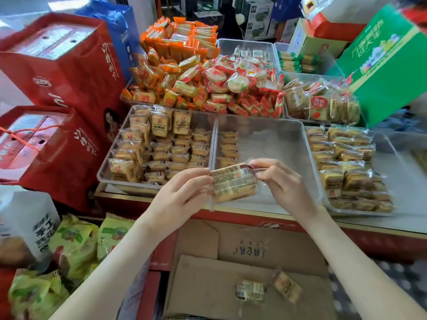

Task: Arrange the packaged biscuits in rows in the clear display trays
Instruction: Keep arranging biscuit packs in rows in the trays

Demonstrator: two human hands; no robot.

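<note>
Both hands at frame centre: left hand (184,192) and right hand (280,181) each pinch an end of one stack of biscuit packets (233,182), held above near edge of middle clear tray (277,130). One short row of packets (228,146) along that tray's left wall.

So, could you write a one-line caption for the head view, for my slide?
Left hand and right hand hold stacked biscuit packets near the mostly empty middle tray.
</note>
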